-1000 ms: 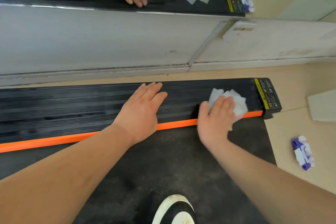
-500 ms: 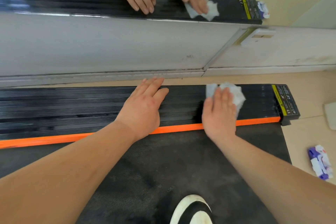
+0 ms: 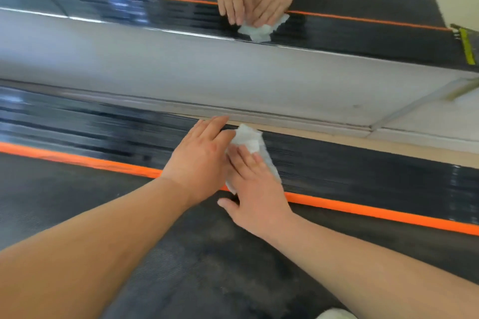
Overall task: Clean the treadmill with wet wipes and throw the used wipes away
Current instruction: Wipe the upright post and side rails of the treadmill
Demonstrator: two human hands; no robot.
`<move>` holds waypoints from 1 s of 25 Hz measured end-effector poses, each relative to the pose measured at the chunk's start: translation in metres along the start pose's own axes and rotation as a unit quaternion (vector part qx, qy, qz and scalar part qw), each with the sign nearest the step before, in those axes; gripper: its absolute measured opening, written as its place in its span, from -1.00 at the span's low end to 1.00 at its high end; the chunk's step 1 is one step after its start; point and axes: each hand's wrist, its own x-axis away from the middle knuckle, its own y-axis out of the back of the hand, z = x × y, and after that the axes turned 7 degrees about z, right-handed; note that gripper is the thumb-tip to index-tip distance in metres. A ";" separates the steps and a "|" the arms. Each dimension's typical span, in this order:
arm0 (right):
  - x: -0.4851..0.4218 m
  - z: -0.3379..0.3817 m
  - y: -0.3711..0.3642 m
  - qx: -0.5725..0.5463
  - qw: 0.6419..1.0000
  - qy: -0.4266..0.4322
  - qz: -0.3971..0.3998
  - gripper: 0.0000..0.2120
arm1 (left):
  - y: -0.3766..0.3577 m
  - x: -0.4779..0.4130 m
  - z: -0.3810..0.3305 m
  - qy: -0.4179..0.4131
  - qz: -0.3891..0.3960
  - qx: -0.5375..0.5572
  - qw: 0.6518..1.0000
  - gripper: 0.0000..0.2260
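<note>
The treadmill's ribbed black side rail (image 3: 350, 171) runs across the view, with an orange stripe (image 3: 363, 211) between it and the dark belt (image 3: 181, 254). A crumpled white wet wipe (image 3: 247, 138) lies on the rail. My right hand (image 3: 255, 189) presses flat on the wipe with straight fingers. My left hand (image 3: 199, 158) rests flat on the rail right beside it, its fingers touching the wipe's left edge. Both hands sit close together. Part of the wipe is hidden under my right hand.
A wall mirror (image 3: 129, 2) behind the rail reflects both hands and the wipe. Below it runs a grey baseboard (image 3: 181, 77). The toe of a white shoe (image 3: 334, 314) shows on the belt at the bottom edge.
My right hand has slid the wipe left along the rail until it met my left hand. The view has swung left, so the rail's end and the wipe pack on the floor are out of sight.
</note>
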 end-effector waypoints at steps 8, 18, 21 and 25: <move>-0.064 0.059 0.019 -0.092 0.994 0.016 -0.056 -0.72 | 0.098 0.080 0.139 0.259 -0.024 0.017 0.965 -0.53; -0.158 0.217 0.124 -0.560 0.811 -0.129 0.110 -0.91 | 0.200 0.139 0.199 0.227 0.169 -0.015 0.959 -0.71; -0.174 0.282 0.143 -0.526 0.834 -0.093 0.140 -0.93 | 0.191 0.199 0.231 0.284 0.114 0.121 0.944 -0.73; -0.186 0.381 0.126 -0.549 0.807 -0.061 0.208 -0.86 | 0.151 0.286 0.280 0.410 -0.051 0.320 0.853 -0.81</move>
